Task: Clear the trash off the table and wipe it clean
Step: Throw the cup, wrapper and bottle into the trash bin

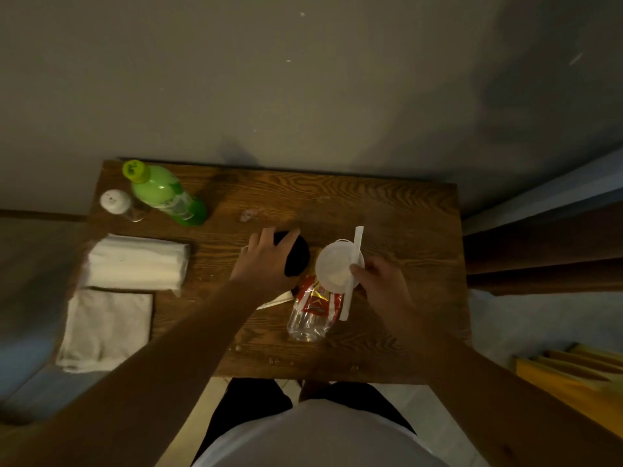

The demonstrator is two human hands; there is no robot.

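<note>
On the brown wooden table (387,210), my left hand (263,261) wraps around a black rounded object (296,256) near the middle. My right hand (381,284) holds a clear plastic lid (333,264) together with a white wrapped straw (352,271) above the table. Below them lies an empty clear plastic bottle (312,315) with a red label. A white paper scrap (276,299) peeks out under my left wrist. Small crumbs and stains mark the wood.
A green bottle (165,193) and a small white-capped jar (118,203) stand at the back left. A folded white tissue stack (138,261) and a white cloth (104,328) lie at the left edge. The wall is behind; a yellow item (573,375) sits right.
</note>
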